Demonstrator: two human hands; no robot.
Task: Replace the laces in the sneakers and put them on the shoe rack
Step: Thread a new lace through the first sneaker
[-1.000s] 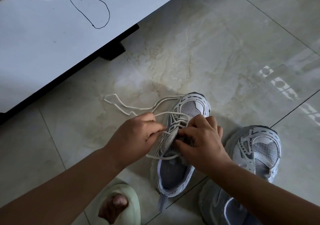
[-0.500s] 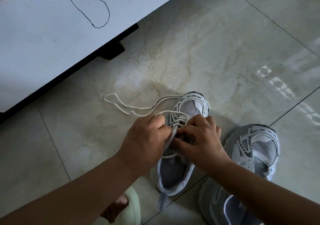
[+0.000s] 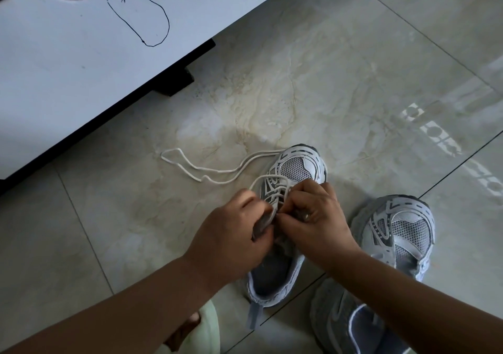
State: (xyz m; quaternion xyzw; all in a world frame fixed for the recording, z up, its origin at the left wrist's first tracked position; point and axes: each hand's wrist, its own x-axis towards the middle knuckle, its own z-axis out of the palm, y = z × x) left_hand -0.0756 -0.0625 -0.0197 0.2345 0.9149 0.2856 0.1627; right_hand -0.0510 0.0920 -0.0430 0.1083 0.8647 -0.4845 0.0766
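Note:
A grey and white sneaker [image 3: 296, 166] stands on the tiled floor, toe pointing away from me. A white lace [image 3: 215, 171] runs through its front eyelets and trails in loops over the floor to the left. My left hand [image 3: 234, 234] grips the sneaker's tongue and left edge. My right hand [image 3: 315, 217] pinches the lace at the eyelets over the middle of the shoe. A second matching sneaker [image 3: 394, 234] without a lace stands to the right, partly under my right forearm.
A white cabinet panel [image 3: 81, 54] with a black pen outline on it and a dark foot [image 3: 174, 84] fills the upper left. My foot in a pale green slipper [image 3: 204, 329] is at the bottom. Glossy marble tiles [image 3: 353, 81] extend to the right.
My left hand has moved right, from the lace at the shoe's side onto the tongue. The slack loop near the shoe's opening has gone. My right hand stays at the eyelets.

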